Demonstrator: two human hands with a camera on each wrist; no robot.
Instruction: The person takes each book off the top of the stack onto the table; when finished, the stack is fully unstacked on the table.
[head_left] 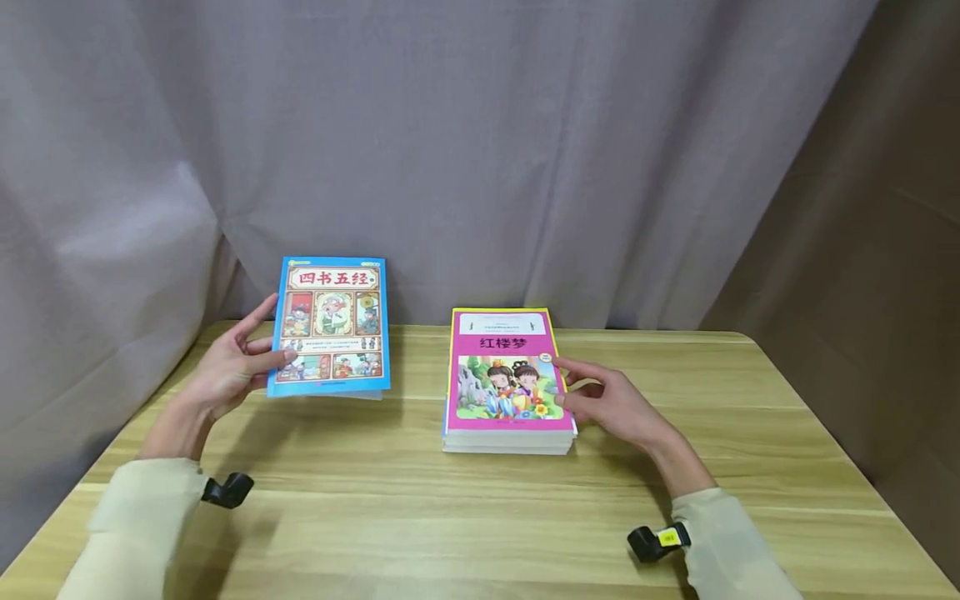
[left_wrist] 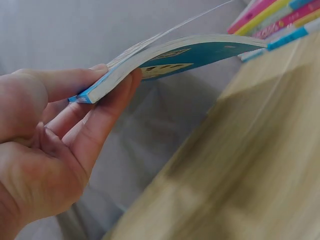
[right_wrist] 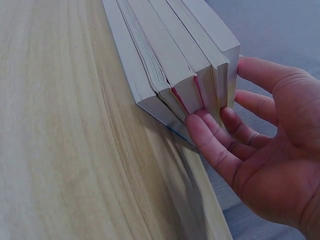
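A blue-bordered picture book (head_left: 332, 325) is raised off the table on the left, facing up and slightly bowed. My left hand (head_left: 228, 362) pinches its left edge, with the thumb on the cover and fingers beneath. The left wrist view shows the thin book (left_wrist: 185, 57) from its edge, its cover lifting a little from the pages. Right of it stands a stack of books (head_left: 506, 442), topped by a pink book (head_left: 504, 333). My right hand (head_left: 611, 404) touches the stack's right side; in the right wrist view, its fingertips (right_wrist: 197, 127) rest against the page edges.
The stack stands on a wooden table (head_left: 337, 533), near its back edge. A grey curtain (head_left: 465, 150) hangs behind the table and along both sides. Small black cameras (head_left: 228, 490) are strapped to both wrists over pale sleeves (head_left: 131, 517).
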